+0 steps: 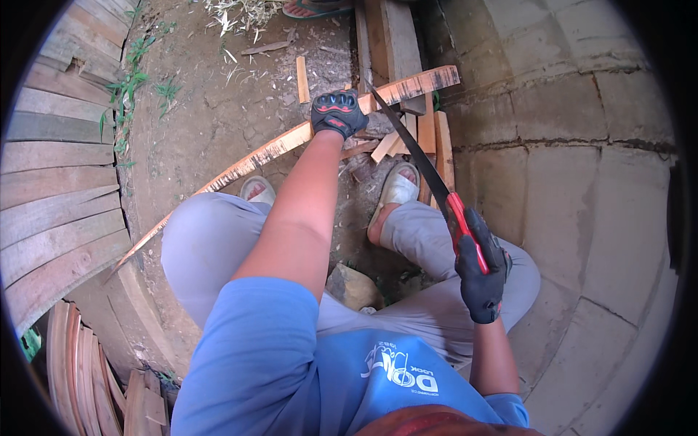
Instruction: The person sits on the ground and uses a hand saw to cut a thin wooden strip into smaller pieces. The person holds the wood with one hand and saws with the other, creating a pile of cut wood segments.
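Note:
My left hand [339, 114], in a black glove with hard knuckle guards and red trim, is closed over a long wooden strip [254, 160]. The strip has pale faces and dark streaks along its edge. It slants from the lower left, past my knee, up to the right. My right hand [481, 269], also gloved in black, grips the red handle of a handsaw [425, 163]. The dark blade points up and left, and its tip end crosses the strip just right of my left hand. Whether the teeth touch the wood I cannot tell.
Under the strip's far end lies a thick timber beam [396, 43], with short wood offcuts [442, 145] around it. A concrete block wall [560, 189] stands at right, and a board wall [65, 174] at left. A stone [354, 287] lies between my legs. Another person's sandalled foot [318, 9] shows at the top.

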{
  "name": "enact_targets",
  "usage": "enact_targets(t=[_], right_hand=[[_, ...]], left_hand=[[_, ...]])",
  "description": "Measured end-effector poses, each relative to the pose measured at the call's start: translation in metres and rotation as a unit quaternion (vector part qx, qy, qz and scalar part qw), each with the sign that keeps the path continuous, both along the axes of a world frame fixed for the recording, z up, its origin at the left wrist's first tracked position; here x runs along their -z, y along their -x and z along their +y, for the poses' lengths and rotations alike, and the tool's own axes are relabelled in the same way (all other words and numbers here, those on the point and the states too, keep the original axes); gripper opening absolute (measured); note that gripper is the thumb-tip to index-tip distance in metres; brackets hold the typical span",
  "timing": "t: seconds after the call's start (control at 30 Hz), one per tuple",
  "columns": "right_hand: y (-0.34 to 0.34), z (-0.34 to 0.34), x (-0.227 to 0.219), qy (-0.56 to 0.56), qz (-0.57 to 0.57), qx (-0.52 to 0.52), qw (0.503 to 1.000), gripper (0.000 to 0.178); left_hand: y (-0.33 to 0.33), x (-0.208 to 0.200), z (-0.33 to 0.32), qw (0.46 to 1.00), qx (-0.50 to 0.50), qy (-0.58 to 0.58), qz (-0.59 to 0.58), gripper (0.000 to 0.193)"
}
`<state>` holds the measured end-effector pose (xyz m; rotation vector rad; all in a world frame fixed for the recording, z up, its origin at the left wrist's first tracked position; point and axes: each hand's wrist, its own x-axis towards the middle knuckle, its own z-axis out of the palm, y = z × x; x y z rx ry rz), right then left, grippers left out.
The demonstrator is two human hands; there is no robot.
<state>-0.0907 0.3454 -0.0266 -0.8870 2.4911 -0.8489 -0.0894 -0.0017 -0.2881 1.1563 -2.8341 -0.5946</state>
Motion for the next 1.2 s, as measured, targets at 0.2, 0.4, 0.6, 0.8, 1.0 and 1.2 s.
enact_targets(t=[0.2, 0.4, 0.6, 0.8, 1.0, 1.2], right_hand=[[0.033, -0.096, 0.061, 0.021, 0.117, -0.128, 0.985, 0.04], [0.086, -0.239, 0.172, 0.081, 0.074, -0.09, 0.99, 0.044], [0.086, -0.236, 0.173, 0.123, 0.036, -0.066, 0.99, 0.045], [0.025, -0.06, 0.061, 0.058, 0.021, -0.071, 0.996, 0.043], [-0.002, 0.01, -0.012, -0.025, -0.046, 0.003, 0.999, 0.044], [0.051, -0.137, 0.086, 0.062, 0.039, -0.1, 0.992, 0.041]], left_hand=[[-0.006, -0.002, 0.001, 1.0, -0.002, -0.018, -0.003, 0.05], [0.0, 0.004, 0.003, 0.999, 0.023, -0.032, 0.017, 0.039], [-0.002, 0.0, -0.001, 1.0, 0.026, -0.003, 0.015, 0.043], [-0.004, -0.003, -0.003, 1.0, 0.006, -0.011, -0.007, 0.05], [-0.001, -0.007, 0.005, 1.0, 0.0, -0.003, -0.006, 0.045], [-0.009, -0.003, 0.001, 1.0, -0.001, -0.011, -0.018, 0.048]])
